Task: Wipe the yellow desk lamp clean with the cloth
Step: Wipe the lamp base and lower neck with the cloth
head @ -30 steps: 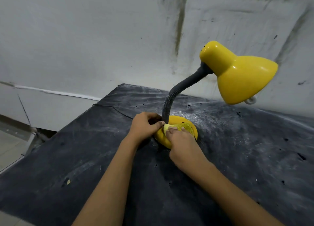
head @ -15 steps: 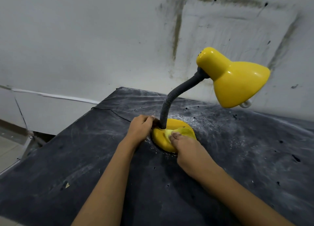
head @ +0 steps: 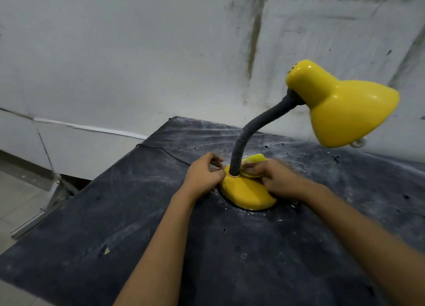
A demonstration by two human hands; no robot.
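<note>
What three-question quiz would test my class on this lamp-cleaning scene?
1. What colour is the flexible neck that carries the lamp shade?
2. True or false: the yellow cloth lies on the lamp shade.
3. The left hand is: A) lifting the lamp shade; B) gripping the lamp base beside the flexible neck; C) hanging idle, touching nothing.

Key: 1. Grey. 2. False: the right hand holds it on the lamp base. 3. B.
</note>
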